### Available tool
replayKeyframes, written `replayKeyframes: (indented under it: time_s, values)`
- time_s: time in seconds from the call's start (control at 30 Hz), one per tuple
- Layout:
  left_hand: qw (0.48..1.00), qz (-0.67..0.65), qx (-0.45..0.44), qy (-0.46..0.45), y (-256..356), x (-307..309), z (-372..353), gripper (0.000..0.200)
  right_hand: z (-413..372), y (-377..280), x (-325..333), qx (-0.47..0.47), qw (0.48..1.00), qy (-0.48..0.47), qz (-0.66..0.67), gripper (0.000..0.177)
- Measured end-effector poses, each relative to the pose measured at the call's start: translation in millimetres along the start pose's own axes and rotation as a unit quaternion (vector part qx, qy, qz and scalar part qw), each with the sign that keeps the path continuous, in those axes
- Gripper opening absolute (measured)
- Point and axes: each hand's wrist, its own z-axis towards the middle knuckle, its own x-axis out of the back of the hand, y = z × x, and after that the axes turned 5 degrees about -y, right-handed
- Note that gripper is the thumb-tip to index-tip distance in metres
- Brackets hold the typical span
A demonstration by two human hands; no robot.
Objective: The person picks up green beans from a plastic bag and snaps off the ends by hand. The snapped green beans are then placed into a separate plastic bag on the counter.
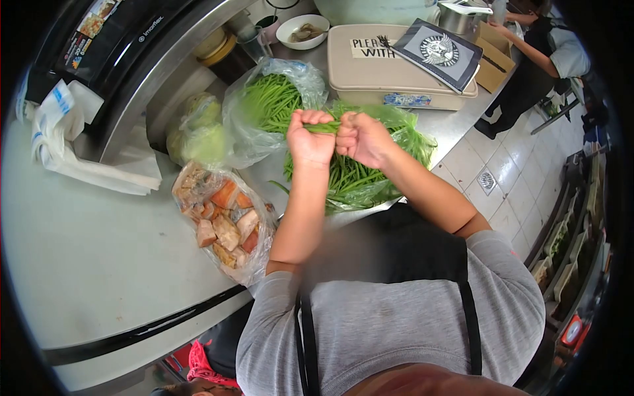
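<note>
My left hand and my right hand are close together, both with curled fingers around a small bunch of green beans. Below them lies a pile of green beans in an opened clear plastic bag. Just past my left hand, a second plastic bag holds more green beans, lying roughly lengthwise. Nearer to me, left of my left forearm, sits a clear bag with chunks of orange and pale food, whose kind I cannot make out.
A lidded beige bin carries a dark notebook. Behind the bags stand a white bowl and a glass pitcher. A bag of pale green produce and white plastic bags lie left. Another person works near a cardboard box.
</note>
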Motion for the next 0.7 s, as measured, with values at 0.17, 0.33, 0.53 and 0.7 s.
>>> replayKeyframes:
  time_s: [0.17,0.33,0.53,0.7]
  values:
    - [0.998,0.021,-0.035,0.037,25,-5,4,0.022,-12,-20,9,-0.076,0.873,-0.014,-0.481,0.015]
    - [0.999,0.037,-0.020,0.019,11,-8,2,0.023,0,-7,15,0.103,0.812,0.020,-0.574,0.018]
    - [0.981,0.144,-0.120,0.046,-5,-11,-4,0.014,-5,-12,-5,0.122,0.688,0.046,-0.714,0.017]
    - [0.938,0.291,-0.188,0.004,-23,-21,-15,0.012,-1,-5,-1,0.159,0.526,0.098,-0.830,0.023]
